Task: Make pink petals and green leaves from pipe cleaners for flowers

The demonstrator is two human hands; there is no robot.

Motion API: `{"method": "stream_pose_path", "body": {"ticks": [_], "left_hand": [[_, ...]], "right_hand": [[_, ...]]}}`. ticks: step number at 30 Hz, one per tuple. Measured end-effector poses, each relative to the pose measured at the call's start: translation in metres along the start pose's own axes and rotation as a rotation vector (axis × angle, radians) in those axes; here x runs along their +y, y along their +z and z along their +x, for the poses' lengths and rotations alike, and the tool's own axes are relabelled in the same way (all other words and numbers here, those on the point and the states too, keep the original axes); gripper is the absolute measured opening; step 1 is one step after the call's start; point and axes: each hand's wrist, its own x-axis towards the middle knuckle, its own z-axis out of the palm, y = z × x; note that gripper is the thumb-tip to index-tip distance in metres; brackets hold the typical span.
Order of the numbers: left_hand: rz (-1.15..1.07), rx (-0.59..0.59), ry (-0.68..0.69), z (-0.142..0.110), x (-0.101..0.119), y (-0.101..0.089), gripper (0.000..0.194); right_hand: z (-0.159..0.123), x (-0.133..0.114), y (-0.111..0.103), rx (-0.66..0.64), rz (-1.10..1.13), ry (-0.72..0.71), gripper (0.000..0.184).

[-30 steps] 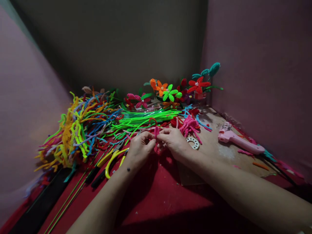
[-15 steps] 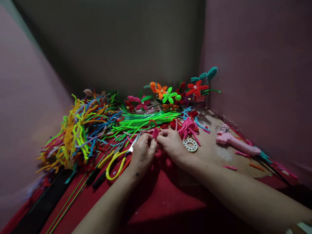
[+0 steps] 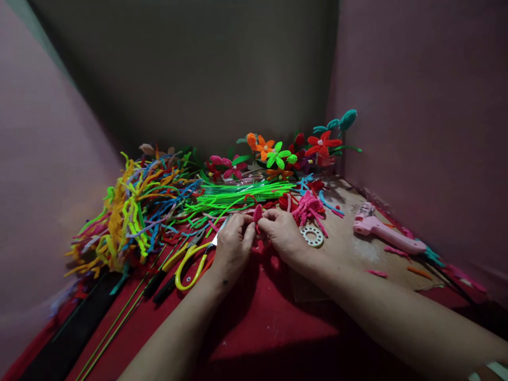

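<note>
Between my fingertips, over the red table, is a small pink pipe-cleaner petal (image 3: 257, 212). My left hand (image 3: 235, 241) pinches it from the left, thumb against forefinger. From the right, my right hand (image 3: 282, 233) pinches it too, and my fingers hide its lower part. Yellow-handled scissors (image 3: 183, 272) lie beside my left wrist, their blades partly behind that hand. A white ring with holes (image 3: 312, 236) rests just right of my right hand, below a bunch of pink pipe cleaners (image 3: 308, 206).
A heap of many-coloured pipe cleaners (image 3: 127, 211) fills the left. Bright green pipe cleaners (image 3: 242, 193) lie behind my hands, with finished flowers (image 3: 278, 154) along the back wall. Pliers (image 3: 174, 259) lie left of the scissors. A pink glue gun (image 3: 391, 235) rests on cardboard (image 3: 345, 254) at right.
Both hands stay together on the pink petal, which has tilted slightly between my fingers. My left hand has turned a little, baring more of the scissors. The view has shifted slightly.
</note>
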Motion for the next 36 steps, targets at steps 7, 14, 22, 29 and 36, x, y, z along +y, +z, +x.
{"method": "stream_pose_path", "body": {"ticks": [7,14,22,29,36], "left_hand": [[-0.324,-0.063,-0.182,0.001,0.003,-0.003,0.011],[0.086,0.162,0.174,-0.003,-0.004,0.004,0.010],[0.242,0.207,0.346,-0.003,-0.008,0.005,0.013],[-0.294,-0.025,-0.040,0.003,-0.005,-0.006,0.011],[-0.579,-0.006,-0.165,0.003,0.010,-0.011,0.007]], "right_hand": [[-0.002,0.002,0.001,-0.020,-0.109,-0.138,0.009],[-0.002,0.000,0.008,0.094,-0.171,-0.051,0.009],[0.005,0.003,0.008,-0.048,-0.065,-0.047,0.011],[0.006,0.004,0.000,-0.161,-0.216,-0.210,0.003],[0.006,0.004,0.005,-0.163,-0.051,-0.123,0.007]]}}
